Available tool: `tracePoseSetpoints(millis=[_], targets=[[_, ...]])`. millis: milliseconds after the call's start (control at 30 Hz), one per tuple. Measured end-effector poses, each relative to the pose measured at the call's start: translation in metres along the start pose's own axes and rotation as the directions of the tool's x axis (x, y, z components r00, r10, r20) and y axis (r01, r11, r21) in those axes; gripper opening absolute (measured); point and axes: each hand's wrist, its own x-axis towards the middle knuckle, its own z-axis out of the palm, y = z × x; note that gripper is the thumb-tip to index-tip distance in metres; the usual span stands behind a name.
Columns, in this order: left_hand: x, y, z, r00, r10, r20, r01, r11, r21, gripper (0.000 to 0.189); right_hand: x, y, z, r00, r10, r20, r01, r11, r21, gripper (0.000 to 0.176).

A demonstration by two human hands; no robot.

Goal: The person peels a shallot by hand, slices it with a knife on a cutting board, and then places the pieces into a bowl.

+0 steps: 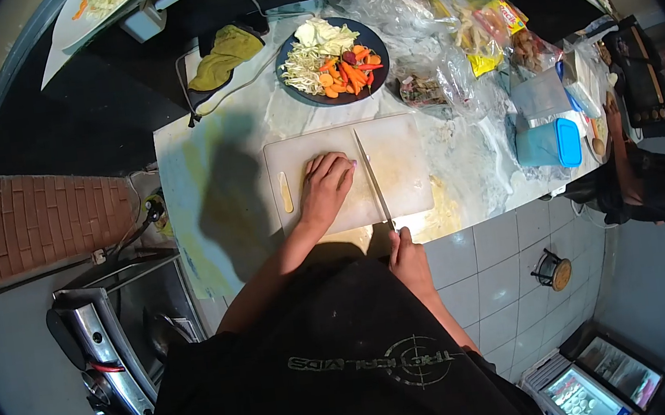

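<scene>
My right hand (409,263) grips the handle of a long kitchen knife (372,177) at the near edge of the white cutting board (293,150). The blade points away from me across the board. Just left of the blade, my left hand (328,185) presses down with curled fingers. A small purple piece (354,163) shows at its fingertips, mostly hidden by the hand. Beyond the board stands a dark plate (318,97) with bean sprouts (303,71), cabbage (325,38) and cut carrots and red chillies (350,74).
Plastic bags (456,70) of food lie at the back right. A blue-lidded container (543,144) stands near the right end of the marble counter (477,179). An olive cloth (227,57) and a cable are at back left. Another person (641,180) is at far right.
</scene>
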Motion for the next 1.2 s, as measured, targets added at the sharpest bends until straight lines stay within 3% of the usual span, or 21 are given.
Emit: tracePoseSetpoints(millis=[433,700,1200], targets=[[0.000,-0.003,0.000,1.000,-0.011,0.021,0.012,1.000,-0.012,0.007,0.002,-0.002,-0.001,0.999,-0.028,0.037,0.026,0.999,0.035,0.030],[0.000,-0.003,0.000,0.999,0.003,0.037,-0.002,1.000,-0.023,0.006,0.010,-0.004,0.008,0.999,-0.030,0.030,0.033,0.997,-0.075,0.033],[0.001,0.000,0.000,1.000,0.001,0.031,-0.002,1.000,0.021,0.009,0.002,-0.003,-0.001,0.998,0.023,0.050,-0.020,0.997,-0.072,0.029]])
